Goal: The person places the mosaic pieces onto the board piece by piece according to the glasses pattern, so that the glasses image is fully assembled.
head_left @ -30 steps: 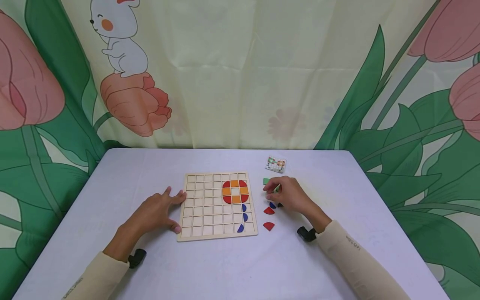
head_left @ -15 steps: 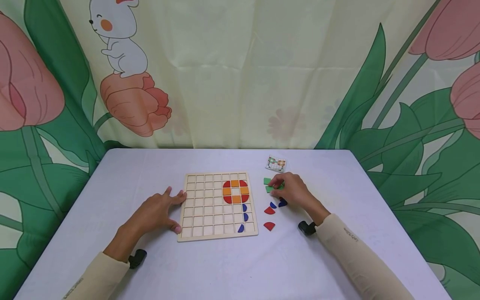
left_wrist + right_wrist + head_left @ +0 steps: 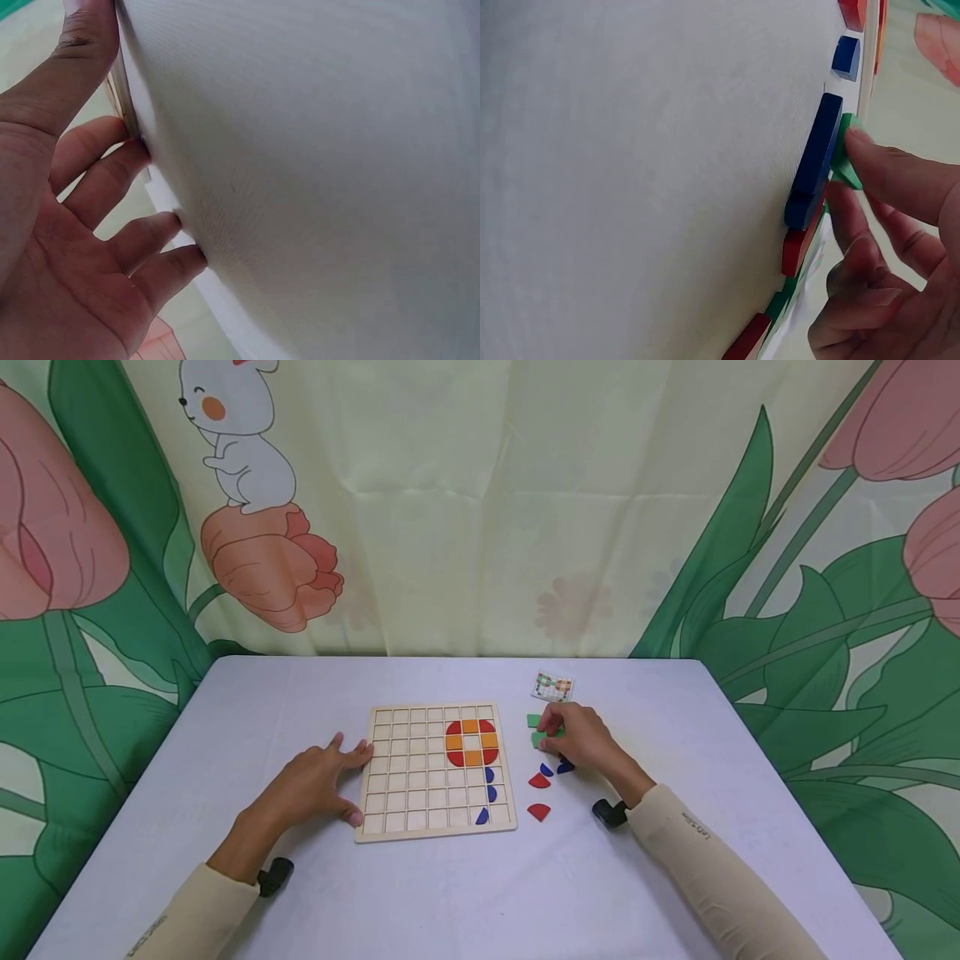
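Observation:
A wooden grid board lies on the white table. Set in its cells are red quarter-round pieces and orange squares forming a ring, with blue rounded pieces below. My left hand spreads along the board's left side, thumb at the near corner and fingertips at the edge. Right of the board, my right hand pinches a green piece between thumb and fingers, over the loose green pieces. A green square lies just left of its fingertips.
Loose red pieces and blue pieces lie between the board and my right forearm. A small pattern card rests beyond my right hand. Behind the table's far edge hangs a printed curtain.
My right hand has shifted slightly right over the green pieces, uncovering green and blue ones beside it. My left hand and the board stay in place.

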Motion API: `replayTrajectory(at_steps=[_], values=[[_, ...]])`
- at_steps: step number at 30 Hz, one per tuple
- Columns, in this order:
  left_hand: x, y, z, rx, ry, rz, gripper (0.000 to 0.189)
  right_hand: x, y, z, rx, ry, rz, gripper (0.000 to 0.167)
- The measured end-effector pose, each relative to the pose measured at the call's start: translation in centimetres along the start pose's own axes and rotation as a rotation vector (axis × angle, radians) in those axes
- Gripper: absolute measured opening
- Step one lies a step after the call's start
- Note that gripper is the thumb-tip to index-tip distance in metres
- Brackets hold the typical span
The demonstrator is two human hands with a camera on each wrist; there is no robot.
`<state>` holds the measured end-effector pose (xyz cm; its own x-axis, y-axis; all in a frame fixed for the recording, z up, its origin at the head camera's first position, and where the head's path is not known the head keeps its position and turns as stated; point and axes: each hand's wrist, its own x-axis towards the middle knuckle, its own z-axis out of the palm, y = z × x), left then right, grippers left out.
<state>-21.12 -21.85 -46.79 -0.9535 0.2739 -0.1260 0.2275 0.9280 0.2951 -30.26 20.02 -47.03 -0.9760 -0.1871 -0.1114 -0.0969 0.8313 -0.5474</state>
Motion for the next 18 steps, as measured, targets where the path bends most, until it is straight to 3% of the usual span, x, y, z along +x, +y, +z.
replayTrajectory(at_steps=[9,18], values=[[0.0,0.0,-0.1,0.008,-0.003,0.004,0.118,-0.5,-0.7,0.6,0.118,-0.021,-0.067,0.016],[0.1,0.1,-0.1,0.009,-0.009,-0.009,0.119,-1.0,-2.9,1.4,0.157,0.015,-0.164,0.015]])
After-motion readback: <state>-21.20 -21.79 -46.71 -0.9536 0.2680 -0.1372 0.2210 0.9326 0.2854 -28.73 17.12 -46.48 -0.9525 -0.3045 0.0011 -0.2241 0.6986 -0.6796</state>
